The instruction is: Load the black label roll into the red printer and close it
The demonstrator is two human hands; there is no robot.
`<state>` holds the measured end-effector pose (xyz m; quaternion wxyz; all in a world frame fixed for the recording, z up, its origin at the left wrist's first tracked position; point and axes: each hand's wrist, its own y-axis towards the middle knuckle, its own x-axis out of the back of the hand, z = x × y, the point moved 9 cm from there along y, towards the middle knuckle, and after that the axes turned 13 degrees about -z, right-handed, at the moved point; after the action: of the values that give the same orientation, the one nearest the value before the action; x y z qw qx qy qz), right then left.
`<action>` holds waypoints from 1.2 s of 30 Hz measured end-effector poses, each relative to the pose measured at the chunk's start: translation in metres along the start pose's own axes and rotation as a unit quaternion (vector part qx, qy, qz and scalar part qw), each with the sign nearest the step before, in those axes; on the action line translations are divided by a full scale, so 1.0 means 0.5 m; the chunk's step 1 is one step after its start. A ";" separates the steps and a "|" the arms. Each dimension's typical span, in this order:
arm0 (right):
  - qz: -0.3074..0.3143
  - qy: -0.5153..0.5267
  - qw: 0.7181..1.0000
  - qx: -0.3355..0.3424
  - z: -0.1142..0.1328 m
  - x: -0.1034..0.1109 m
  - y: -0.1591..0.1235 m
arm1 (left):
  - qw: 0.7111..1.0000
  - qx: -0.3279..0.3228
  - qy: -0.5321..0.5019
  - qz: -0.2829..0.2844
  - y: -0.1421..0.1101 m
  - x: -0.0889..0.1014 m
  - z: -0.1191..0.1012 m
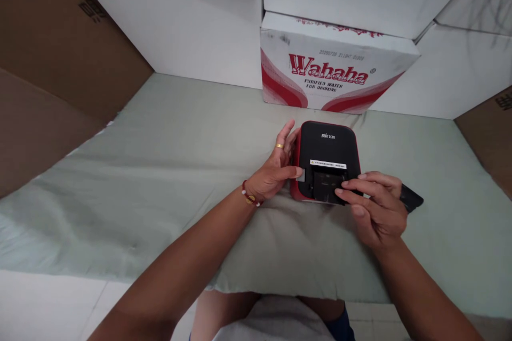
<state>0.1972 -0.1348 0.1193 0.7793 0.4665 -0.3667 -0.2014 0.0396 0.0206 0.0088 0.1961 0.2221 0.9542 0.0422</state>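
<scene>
A black-topped receipt printer (328,144) with red sides sits on the cloth in front of me, a white warning strip across its top. My left hand (279,168) grips the left side, the thumb resting on a grey button (301,175) and the fingers along the red edge. Two fingertips of my right hand (378,205) touch the right edge of the dark front cover (326,185); the fingers are stretched out and slightly apart. A flat black object (413,199) lies just beyond the right hand, partly hidden by it; its kind is unclear.
Pale green cloth (192,149) covers the table. Behind the printer stands a red-and-white Wahaha water carton (332,64), against large white boxes (192,26). Brown cardboard boxes (52,64) stand at the left and right sides. The table's front edge is near my lap.
</scene>
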 end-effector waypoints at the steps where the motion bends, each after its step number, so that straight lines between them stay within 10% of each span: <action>1: 0.000 -0.005 1.000 0.004 0.002 0.000 0.001 | 1.000 -0.005 0.008 -0.001 -0.001 -0.001 0.000; 8: 0.028 0.026 0.999 0.029 0.018 0.008 0.028 | 0.999 -0.011 0.026 0.017 0.001 -0.003 0.007; 15: 0.137 -0.027 0.977 -0.159 -0.061 -0.043 0.129 | 0.998 -0.041 0.041 0.019 0.016 0.002 0.022; 20: 0.381 -0.307 0.867 -0.087 -0.129 -0.168 0.131 | 0.997 -0.041 0.060 0.018 0.024 0.004 0.036; 25: 0.470 -0.358 0.802 -0.090 -0.150 -0.241 0.116 | 0.997 -0.047 0.053 0.031 0.028 -0.002 0.037; 32: 0.481 -0.340 0.798 -0.125 -0.154 -0.232 0.117 | 0.999 0.017 -0.026 0.013 0.029 -0.011 0.033; 36: 0.420 -0.259 0.841 -0.220 -0.134 -0.172 0.129 | 0.998 0.035 -0.051 0.009 0.031 -0.018 0.027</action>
<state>0.1901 -0.0085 0.1227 0.7480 0.0144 -0.6621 -0.0436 0.0586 0.0304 0.0019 0.2363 0.2395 0.9417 -0.0007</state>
